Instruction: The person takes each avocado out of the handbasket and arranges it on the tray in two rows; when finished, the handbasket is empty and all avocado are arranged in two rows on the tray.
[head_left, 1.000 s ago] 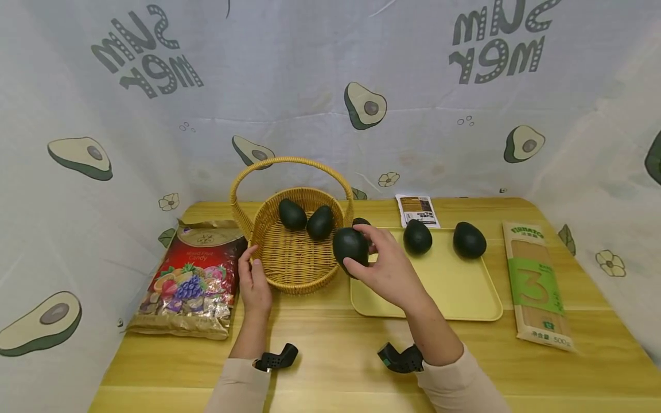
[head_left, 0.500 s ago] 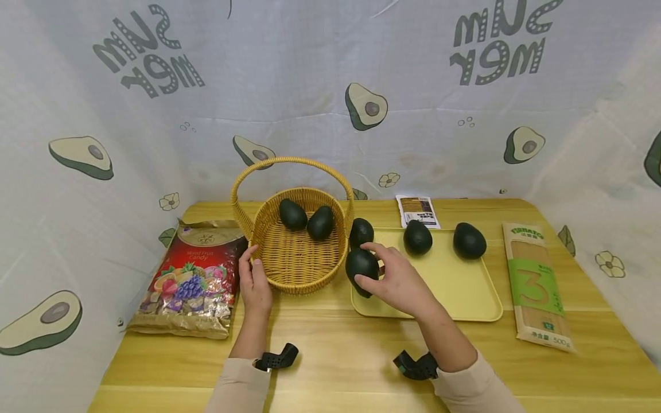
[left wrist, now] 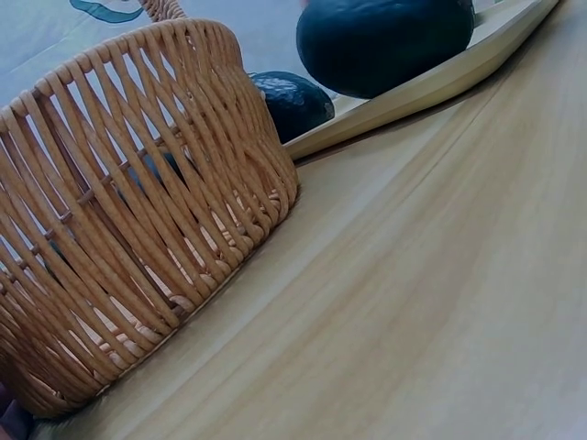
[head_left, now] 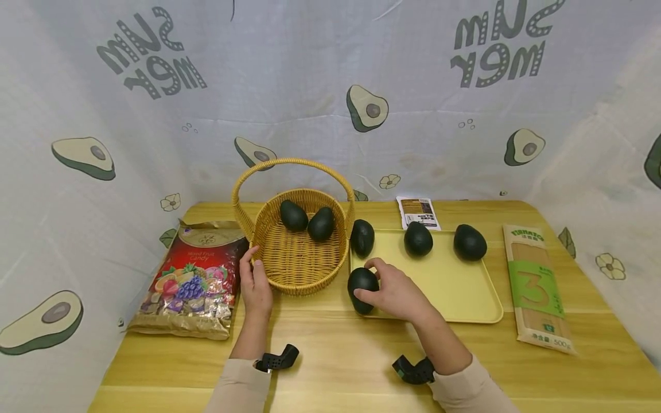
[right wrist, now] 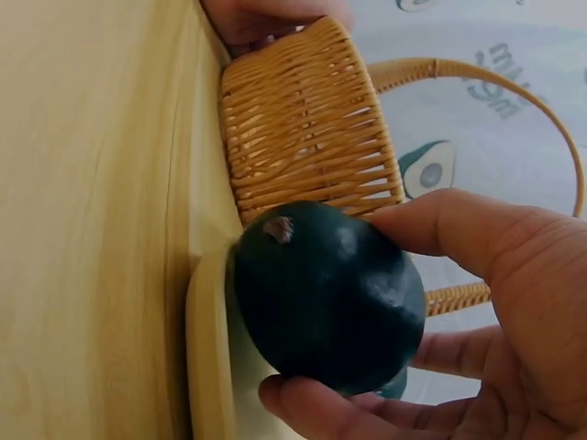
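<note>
My right hand grips a dark green avocado with fingers and thumb over the front left corner of the yellow tray. In the right wrist view, the held avocado shows its brown stem end, close above the tray rim. My left hand rests against the left side of the yellow woven basket, fingertips at its rim. Two avocados lie inside the basket towards its back. Along the tray's back edge lie three more: one avocado beside the basket, another avocado mid-tray, and an avocado at the right corner.
A red and gold bag of mixed fruit candy lies left of the basket. Right of the tray is a pack of noodles with a green band. A small white packet sits behind the tray, before the printed curtain.
My right hand has carried the avocado from beside the basket's right rim back towards me, down to the tray's front left corner. The left hand and basket stay put.
</note>
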Available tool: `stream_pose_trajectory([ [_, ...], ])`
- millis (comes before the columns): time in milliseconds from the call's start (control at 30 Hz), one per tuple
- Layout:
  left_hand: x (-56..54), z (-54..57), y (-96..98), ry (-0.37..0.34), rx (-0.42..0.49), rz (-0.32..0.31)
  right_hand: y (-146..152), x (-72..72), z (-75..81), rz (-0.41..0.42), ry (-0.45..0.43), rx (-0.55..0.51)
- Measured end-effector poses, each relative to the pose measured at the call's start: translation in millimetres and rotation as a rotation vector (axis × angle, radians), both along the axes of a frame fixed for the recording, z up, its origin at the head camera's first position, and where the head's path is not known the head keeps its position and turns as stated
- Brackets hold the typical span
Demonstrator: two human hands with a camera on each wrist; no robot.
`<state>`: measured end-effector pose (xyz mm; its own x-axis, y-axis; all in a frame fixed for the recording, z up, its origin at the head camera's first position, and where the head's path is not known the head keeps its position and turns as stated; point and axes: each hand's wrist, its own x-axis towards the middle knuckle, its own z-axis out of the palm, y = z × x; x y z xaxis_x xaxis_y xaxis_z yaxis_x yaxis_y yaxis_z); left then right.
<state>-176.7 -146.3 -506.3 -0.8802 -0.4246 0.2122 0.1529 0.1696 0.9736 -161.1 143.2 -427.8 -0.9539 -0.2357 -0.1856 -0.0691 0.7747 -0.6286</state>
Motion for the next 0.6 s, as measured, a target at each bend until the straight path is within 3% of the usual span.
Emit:
stream_pose_trajectory([
  [267,0.2,1.0,-0.2,0.006,0.005,-0.006,3.3,1.6,0.3,0.000,-0.030,0.048],
  [600,2.2,1.7,0.2,-0.014,-0.001,-0.010,5.6,0.7,-1.4,0.007,-0.001,0.061],
])
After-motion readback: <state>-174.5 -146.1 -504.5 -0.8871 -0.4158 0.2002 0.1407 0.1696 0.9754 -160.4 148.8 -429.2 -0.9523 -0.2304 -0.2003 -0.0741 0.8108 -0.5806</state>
